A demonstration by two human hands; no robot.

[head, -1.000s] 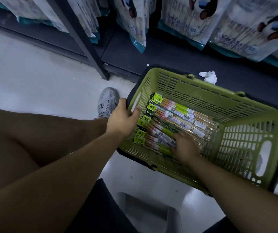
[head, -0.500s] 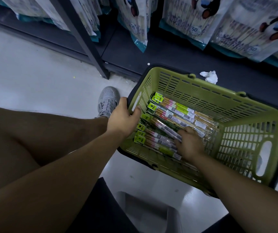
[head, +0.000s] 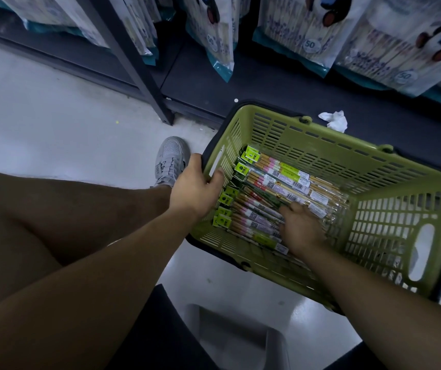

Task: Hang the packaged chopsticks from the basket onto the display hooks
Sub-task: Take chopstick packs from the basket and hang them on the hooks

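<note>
Left hand (head: 195, 188) is clamped on the rim of the basket (head: 334, 145) at its left end wall, thumb inside and fingers outside, so the basket is steadied. Within it the packaged chopsticks (head: 280, 180) are stacked lengthwise, green header tabs toward that left wall. Right hand (head: 302, 228) is laid on the near packs, fingers bent down among them; whether one is pinched cannot be told, and a single pack is judged best separated and lifted tab end first, ready for hanging.
</note>
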